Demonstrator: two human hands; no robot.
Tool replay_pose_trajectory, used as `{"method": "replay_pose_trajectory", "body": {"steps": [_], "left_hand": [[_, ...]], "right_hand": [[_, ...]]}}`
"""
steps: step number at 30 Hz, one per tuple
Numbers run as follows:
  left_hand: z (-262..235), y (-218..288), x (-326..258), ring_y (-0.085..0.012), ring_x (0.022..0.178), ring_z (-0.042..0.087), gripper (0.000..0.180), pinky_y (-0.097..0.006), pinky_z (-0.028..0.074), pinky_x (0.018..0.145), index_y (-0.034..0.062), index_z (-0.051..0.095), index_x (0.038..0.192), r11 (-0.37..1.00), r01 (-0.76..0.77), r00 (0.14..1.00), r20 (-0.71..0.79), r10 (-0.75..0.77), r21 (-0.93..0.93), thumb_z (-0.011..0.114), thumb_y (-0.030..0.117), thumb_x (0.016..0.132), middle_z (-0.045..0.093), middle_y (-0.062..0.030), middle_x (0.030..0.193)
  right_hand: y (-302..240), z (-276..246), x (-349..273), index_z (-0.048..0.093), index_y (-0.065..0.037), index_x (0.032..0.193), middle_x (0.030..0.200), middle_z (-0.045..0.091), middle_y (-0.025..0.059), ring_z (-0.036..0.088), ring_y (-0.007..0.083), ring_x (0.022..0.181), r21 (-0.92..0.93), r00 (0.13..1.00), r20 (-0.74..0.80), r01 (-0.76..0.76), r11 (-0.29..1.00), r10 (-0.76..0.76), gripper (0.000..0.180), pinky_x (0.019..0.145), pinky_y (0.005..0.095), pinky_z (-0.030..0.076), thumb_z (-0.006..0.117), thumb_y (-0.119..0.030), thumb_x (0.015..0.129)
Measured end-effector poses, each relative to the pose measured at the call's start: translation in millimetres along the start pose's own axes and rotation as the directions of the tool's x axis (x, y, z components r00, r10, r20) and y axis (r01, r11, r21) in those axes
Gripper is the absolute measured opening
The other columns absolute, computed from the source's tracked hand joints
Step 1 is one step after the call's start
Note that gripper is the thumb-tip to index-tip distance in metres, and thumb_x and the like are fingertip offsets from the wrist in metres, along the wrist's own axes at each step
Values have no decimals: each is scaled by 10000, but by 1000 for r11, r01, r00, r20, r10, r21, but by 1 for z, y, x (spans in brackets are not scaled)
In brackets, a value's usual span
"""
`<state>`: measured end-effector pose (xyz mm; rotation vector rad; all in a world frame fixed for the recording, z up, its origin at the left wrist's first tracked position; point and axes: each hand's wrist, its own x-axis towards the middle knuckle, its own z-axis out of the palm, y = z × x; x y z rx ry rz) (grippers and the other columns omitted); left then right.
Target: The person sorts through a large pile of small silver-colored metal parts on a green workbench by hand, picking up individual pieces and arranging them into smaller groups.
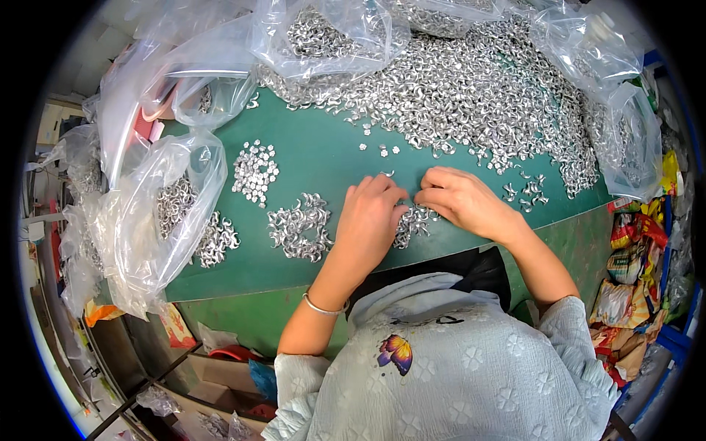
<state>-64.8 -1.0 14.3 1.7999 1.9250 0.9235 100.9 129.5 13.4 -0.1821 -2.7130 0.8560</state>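
Note:
My left hand and my right hand are close together over the green tabletop, fingers bent and pressed together. Whatever lies between their fingertips is too small to make out. Just below the fingers is a small pile of curved silvery metal pieces. Left of my left hand sits another pile of curved metal pieces. Farther left, flower-shaped metal pieces form a separate group. A few loose pieces lie to the right of my right hand.
A large heap of shiny metal pieces covers the table's far side. Clear plastic bags line the left edge, and more bags stand at the right. Colourful packets fill a shelf beyond the table's right side.

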Motion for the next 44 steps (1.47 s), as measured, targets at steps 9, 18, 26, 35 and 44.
{"method": "replay_pose_trajectory", "body": {"steps": [9,18,26,35,44], "left_hand": [[0,4,3,-213,842,652,92,-341,503,724,0,639,955,948,156,984,-39,-174,-278,636,16,865,662,-97,962],[6,5,14,-188,890,593,201,-349,524,802,-32,562,1066,-448,254,847,421,-325,-857,501,136,976,602,-128,949],[-10,-8,-3,-125,665,448,214,-272,397,583,-51,587,1115,-275,291,852,379,-361,-916,545,104,972,546,-55,849],[-2,-3,4,-379,707,603,186,-449,481,621,29,628,1058,969,247,961,-130,-246,-9,640,90,883,593,-168,885],[-3,-4,-13,-281,660,563,86,-394,454,634,-3,676,949,967,173,985,23,-172,-187,653,44,882,554,-147,795]], "right_hand": [[3,-8,-13,638,8,976,789,579,-7,522,47,694,784,823,63,-391,481,565,69,615,197,411,628,-8,910],[-33,-13,27,664,5,1010,939,644,132,629,308,870,372,969,-213,-34,928,121,190,772,392,514,652,18,821],[-10,-17,-1,681,-33,941,937,598,70,562,270,907,138,997,-14,-75,988,78,156,828,359,441,690,-3,788],[-7,-21,-10,675,-83,939,922,565,47,537,240,922,-1,983,29,-181,983,181,158,824,359,400,707,-65,786],[2,-12,-14,648,-69,885,977,588,53,543,253,953,21,974,-73,-216,976,217,142,846,372,412,709,-49,758]]}}
